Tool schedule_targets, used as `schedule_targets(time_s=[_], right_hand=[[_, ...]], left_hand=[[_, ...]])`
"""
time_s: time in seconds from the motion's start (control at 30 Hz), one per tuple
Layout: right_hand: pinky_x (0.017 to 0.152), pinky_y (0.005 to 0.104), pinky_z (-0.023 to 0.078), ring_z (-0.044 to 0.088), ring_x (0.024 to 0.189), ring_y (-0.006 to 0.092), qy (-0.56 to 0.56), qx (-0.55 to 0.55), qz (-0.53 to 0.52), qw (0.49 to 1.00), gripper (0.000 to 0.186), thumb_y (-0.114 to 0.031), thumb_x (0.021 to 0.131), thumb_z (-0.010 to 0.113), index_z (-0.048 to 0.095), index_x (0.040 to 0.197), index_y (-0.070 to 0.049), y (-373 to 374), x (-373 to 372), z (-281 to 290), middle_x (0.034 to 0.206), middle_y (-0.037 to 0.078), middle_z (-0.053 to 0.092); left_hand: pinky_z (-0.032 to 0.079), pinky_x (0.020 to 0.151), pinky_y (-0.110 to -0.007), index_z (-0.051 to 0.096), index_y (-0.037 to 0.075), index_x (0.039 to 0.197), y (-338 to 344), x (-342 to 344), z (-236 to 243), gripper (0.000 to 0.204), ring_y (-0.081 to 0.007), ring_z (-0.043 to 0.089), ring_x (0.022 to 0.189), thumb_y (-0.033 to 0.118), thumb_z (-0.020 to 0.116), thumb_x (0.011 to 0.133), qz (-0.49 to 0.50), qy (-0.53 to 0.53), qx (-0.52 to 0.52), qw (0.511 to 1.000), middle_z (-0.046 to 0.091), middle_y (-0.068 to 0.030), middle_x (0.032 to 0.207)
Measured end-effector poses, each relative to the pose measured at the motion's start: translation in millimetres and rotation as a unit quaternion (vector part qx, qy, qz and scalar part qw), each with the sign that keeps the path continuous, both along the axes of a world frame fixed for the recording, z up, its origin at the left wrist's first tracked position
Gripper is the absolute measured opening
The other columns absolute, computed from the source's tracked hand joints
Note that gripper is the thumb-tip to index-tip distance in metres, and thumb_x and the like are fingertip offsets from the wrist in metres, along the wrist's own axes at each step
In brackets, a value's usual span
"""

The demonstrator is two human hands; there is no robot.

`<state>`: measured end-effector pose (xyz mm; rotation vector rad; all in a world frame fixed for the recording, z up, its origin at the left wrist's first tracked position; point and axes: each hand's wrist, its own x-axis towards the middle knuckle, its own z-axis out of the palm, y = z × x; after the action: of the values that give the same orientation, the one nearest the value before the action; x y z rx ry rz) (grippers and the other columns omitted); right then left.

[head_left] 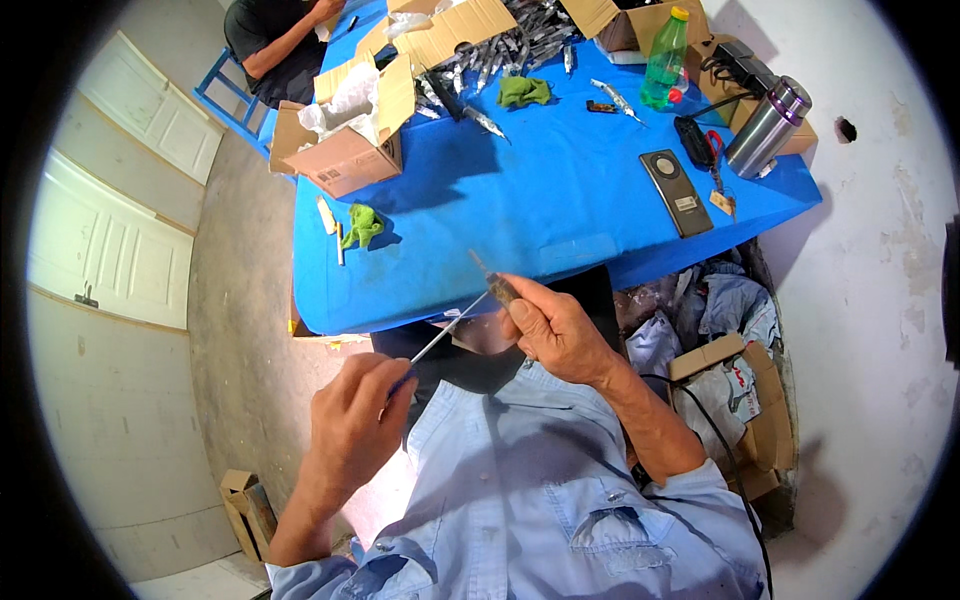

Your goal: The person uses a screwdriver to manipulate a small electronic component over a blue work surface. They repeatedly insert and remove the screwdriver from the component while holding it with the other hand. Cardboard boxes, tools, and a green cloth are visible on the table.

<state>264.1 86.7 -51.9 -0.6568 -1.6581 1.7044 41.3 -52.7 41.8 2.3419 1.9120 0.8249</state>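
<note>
My left hand [355,410] is closed round the dark blue handle of a screwdriver [447,333]. Its thin metal shaft slants up and to the right. My right hand [565,335] pinches a small dark, worn piece with a narrow pointed end [502,290] between thumb and fingers. The screwdriver's tip reaches this piece and seems to touch it; the exact contact is too small to make out. Both hands are in front of my body, by the near edge of the blue-covered table [450,240].
On the table are an open cardboard box [345,165], green cloths [362,226] [523,92], a pile of pen-like parts [500,50], a phone [676,193], a steel thermos [768,128] and a green bottle [665,62]. Another person [275,50] sits at the far left.
</note>
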Motion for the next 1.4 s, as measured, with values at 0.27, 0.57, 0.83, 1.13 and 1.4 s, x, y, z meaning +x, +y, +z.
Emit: schedule_targets(time_s=[0.27, 0.57, 0.83, 1.13, 1.4], right_hand=[[0.068, 0.0302, 0.052, 0.061, 0.073, 0.016, -0.022, 0.074, -0.016, 0.997, 0.041, -0.017, 0.108, 0.051, 0.051, 0.14, 0.009, -0.1, -2.0, -3.6, 0.082, 0.011, 0.064], [0.059, 0.0268, 0.047, 0.056, 0.065, 0.0103, -0.008, 0.19, -0.061, 0.98, 0.039, -0.007, 0.105, 0.051, 0.052, 0.14, 0.01, 0.7, -6.5, -6.0, 0.077, 0.007, 0.064], [0.067, 0.0304, 0.051, 0.063, 0.07, 0.0162, -0.036, 0.114, -0.053, 0.991, 0.039, -0.01, 0.105, 0.054, 0.054, 0.14, 0.006, 0.3, -0.8, 3.8, 0.08, 0.011, 0.065], [0.067, 0.0268, 0.05, 0.059, 0.074, 0.0097, 0.0, -0.004, -0.034, 0.999, 0.041, -0.014, 0.107, 0.053, 0.051, 0.143, 0.005, -2.2, 1.3, 0.9, 0.085, 0.005, 0.065], [0.057, 0.0221, 0.046, 0.053, 0.065, 0.0052, 0.048, -0.107, -0.017, 0.993, 0.043, -0.016, 0.108, 0.052, 0.049, 0.145, 0.005, -2.3, -2.2, 9.6, 0.088, 0.003, 0.062]], left_hand=[[0.053, 0.054, -0.03, 0.068, 0.0, 0.105, -2.9, -0.4, -5.0, 0.023, -0.0227, 0.067, 0.065, -0.001, 0.076, 0.084, -0.003, -0.034, -0.019, 0.999, 0.067, -0.0112, 0.086], [0.033, 0.036, -0.019, 0.068, 0.002, 0.104, 3.6, -23.1, -15.5, 0.021, -0.0076, 0.055, 0.05, 0.022, 0.07, 0.1, 0.134, -0.641, -0.297, 0.695, 0.069, -0.0089, 0.079], [0.035, 0.036, -0.019, 0.066, 0.002, 0.106, 6.9, -18.4, -19.8, 0.021, -0.0075, 0.055, 0.049, 0.022, 0.067, 0.102, 0.125, -0.659, -0.308, 0.675, 0.07, -0.0103, 0.082], [0.038, 0.036, -0.02, 0.063, 0.0, 0.11, 5.3, -19.7, -28.1, 0.023, -0.0074, 0.056, 0.05, 0.008, 0.075, 0.091, 0.111, -0.641, -0.304, 0.696, 0.069, -0.01, 0.083], [0.047, 0.046, -0.02, 0.064, -0.003, 0.11, 1.0, -19.5, -27.1, 0.025, -0.0087, 0.063, 0.061, 0.004, 0.074, 0.088, 0.119, -0.56, -0.247, 0.782, 0.067, -0.0064, 0.085]])
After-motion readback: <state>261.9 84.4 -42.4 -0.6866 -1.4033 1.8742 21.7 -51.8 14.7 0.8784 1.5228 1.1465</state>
